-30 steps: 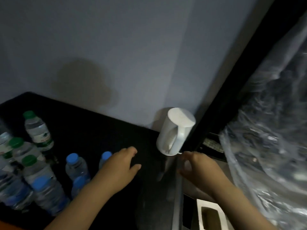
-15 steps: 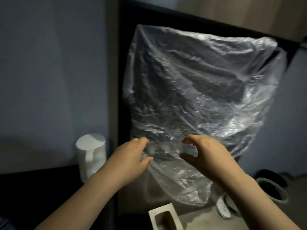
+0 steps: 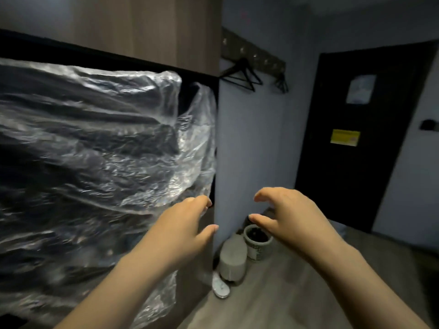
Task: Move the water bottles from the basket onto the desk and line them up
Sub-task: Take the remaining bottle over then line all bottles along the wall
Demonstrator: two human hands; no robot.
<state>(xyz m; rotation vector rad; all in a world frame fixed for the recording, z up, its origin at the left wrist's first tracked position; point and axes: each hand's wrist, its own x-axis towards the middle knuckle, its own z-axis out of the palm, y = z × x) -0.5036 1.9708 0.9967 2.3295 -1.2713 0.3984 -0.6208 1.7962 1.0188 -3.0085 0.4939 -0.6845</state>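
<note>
No water bottle and no desk is in view now. My left hand (image 3: 184, 224) is held out in front of me with relaxed fingers and holds nothing, close to the edge of a clear plastic sheet. My right hand (image 3: 282, 214) hovers beside it, fingers spread and loosely bent, also holding nothing. A small white basket (image 3: 257, 248) with a dark inside stands on the floor against the wall, below my right hand; what it holds cannot be made out.
A large clear plastic sheet (image 3: 95, 150) covers a dark unit on the left. A grey rounded bin (image 3: 232, 257) and a slipper (image 3: 221, 287) lie by the wall. A dark door (image 3: 356, 138) stands at right; hangers (image 3: 242, 77) hang from a wall rail. Wooden floor (image 3: 273, 300).
The view has swung right, away from the desk with its bottles and white jug, past the plastic sheet toward the door and floor. Both hands stay raised, holding nothing.
</note>
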